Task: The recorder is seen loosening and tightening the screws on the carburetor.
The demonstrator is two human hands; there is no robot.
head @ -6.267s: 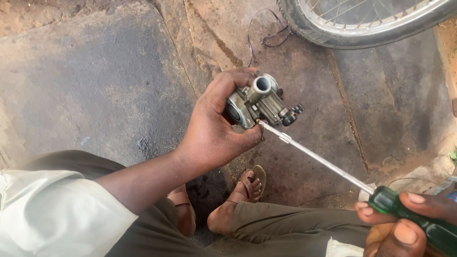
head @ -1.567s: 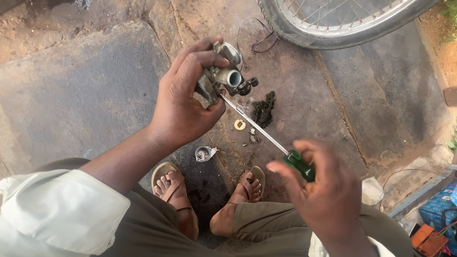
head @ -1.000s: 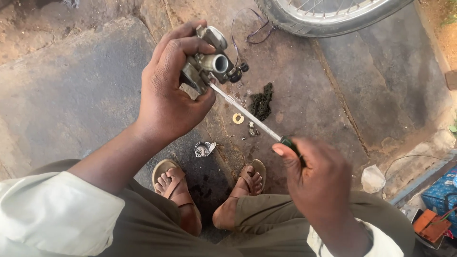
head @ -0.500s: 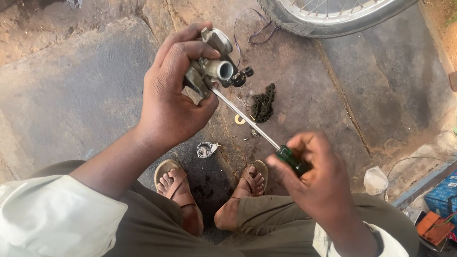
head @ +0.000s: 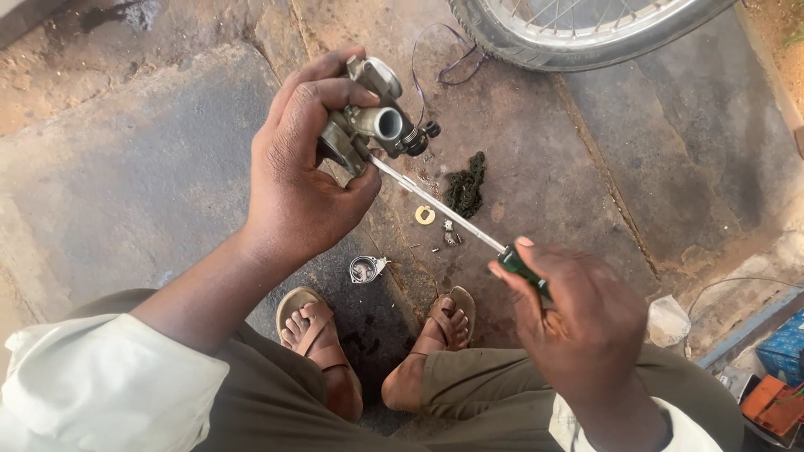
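My left hand [head: 301, 180] grips a small metal carburetor [head: 375, 124] held up over the ground, its round bore facing me. In my right hand [head: 582, 314] is a green-handled screwdriver [head: 444, 205]; its long steel shaft slants up to the left, and the tip meets the underside of the carburetor next to my left thumb.
On the oily concrete lie a small metal bowl-shaped part [head: 364, 269], a yellow washer [head: 425, 215], tiny screws [head: 450, 238] and a dark greasy clump [head: 466, 184]. A spoked wheel with tyre [head: 578, 33] stands at the top. My sandalled feet [head: 377, 335] are below; coloured boxes [head: 779, 368] sit at the right edge.
Since 6.3 s ago small parts have appeared on the ground, and my right hand has slid closer along the screwdriver. In the last second both hands shifted only slightly.
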